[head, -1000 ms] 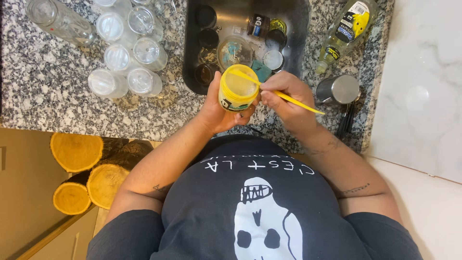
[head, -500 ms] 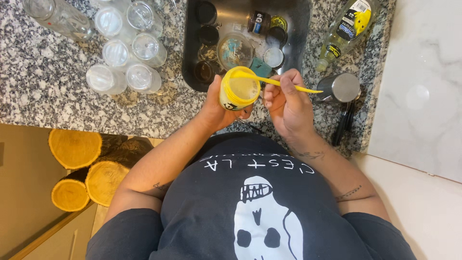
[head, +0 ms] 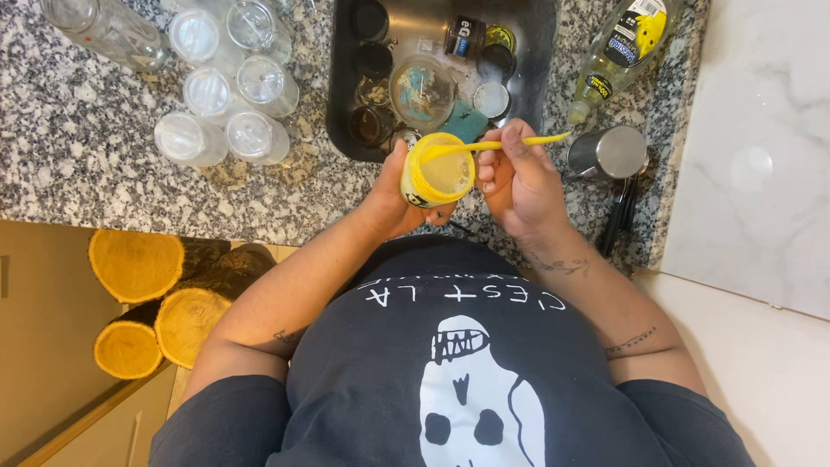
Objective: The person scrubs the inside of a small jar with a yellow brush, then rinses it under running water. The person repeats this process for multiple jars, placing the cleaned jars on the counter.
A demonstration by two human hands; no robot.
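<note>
Both your forearms reach forward from your chest, bent at the elbows, and meet close together. Your left hand (head: 393, 195) is cupped with fingers curled closed and the thumb up. Your right hand (head: 519, 182) sits just beside it, knuckles up, fingertips pinched together.

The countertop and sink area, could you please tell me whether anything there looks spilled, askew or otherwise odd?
Nothing looks spilled or damaged. The one oddity is the dish soap bottle, which lies tilted on the granite countertop right of the sink, rather than upright. The clear jars sit grouped together, and the left hand holds the yellow jar.
</note>
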